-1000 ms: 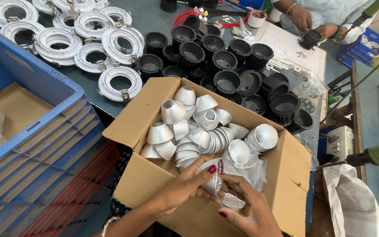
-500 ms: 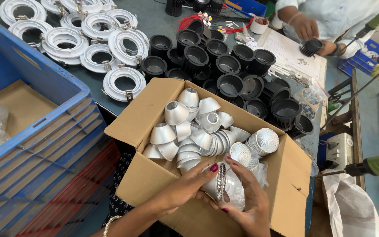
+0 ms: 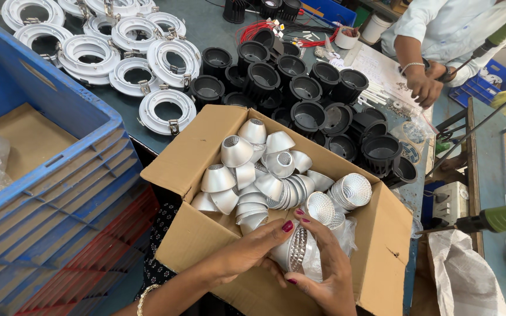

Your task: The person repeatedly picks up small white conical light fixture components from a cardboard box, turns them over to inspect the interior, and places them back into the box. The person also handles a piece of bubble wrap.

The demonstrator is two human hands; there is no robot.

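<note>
An open cardboard box holds several silver cone-shaped reflectors, loose and in nested stacks. My left hand and my right hand meet at the box's near right corner. Both grip one stack of reflectors wrapped in clear plastic film, held just above the box's contents. Another wrapped reflector stack lies at the right inside the box.
Black lamp housings crowd the grey table beyond the box, white trim rings to their left. A blue crate stands at my left over a red one. Another person's hand works at the far right. A green-handled tool hangs at right.
My view has shifted slightly. My hands have closed in around the wrapped stack and raised it a little at the box's near right corner.
</note>
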